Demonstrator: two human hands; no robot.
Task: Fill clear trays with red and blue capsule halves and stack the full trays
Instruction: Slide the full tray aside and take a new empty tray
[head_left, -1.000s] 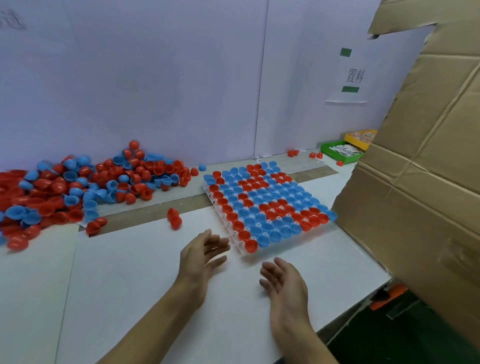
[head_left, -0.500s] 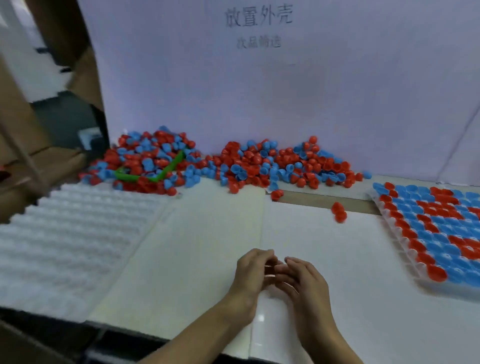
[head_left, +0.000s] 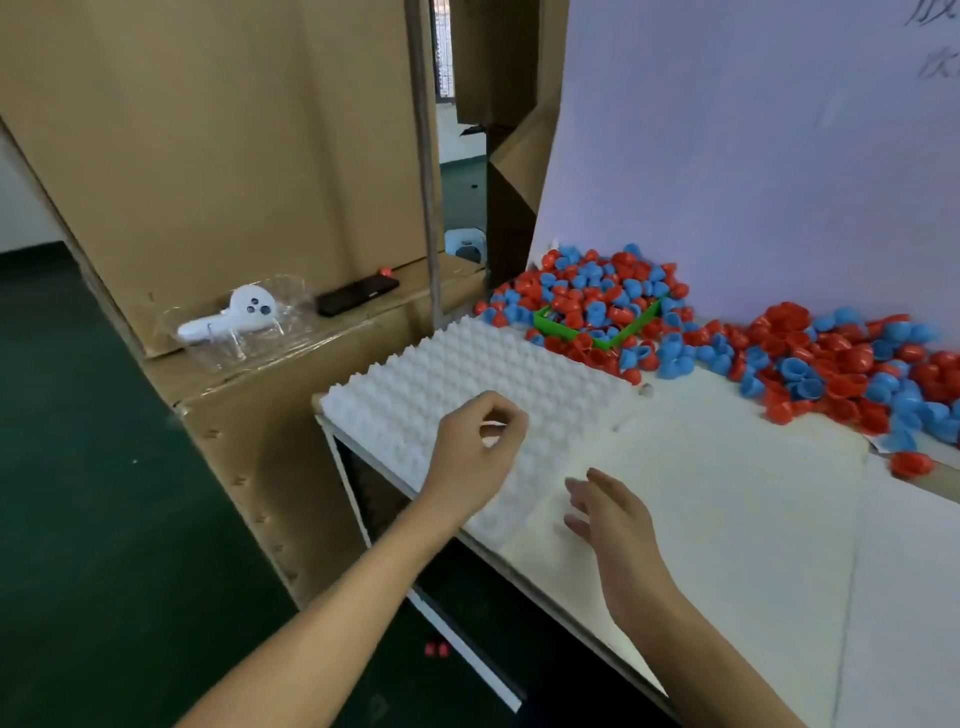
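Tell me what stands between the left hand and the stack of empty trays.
Nothing visible does. The left hand hovers directly over the stack of empty trays, fingers curled and holding nothing. The right hand is open beside the stack's near corner, not between them.

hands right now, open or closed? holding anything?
Left hand: fingers curled over the empty trays; whether it grips one cannot be told.
Right hand: open, holding nothing.

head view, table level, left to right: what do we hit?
White controller in clear wrap → black phone → left hand over the stack of empty clear trays → right hand → heap of red and blue capsule halves
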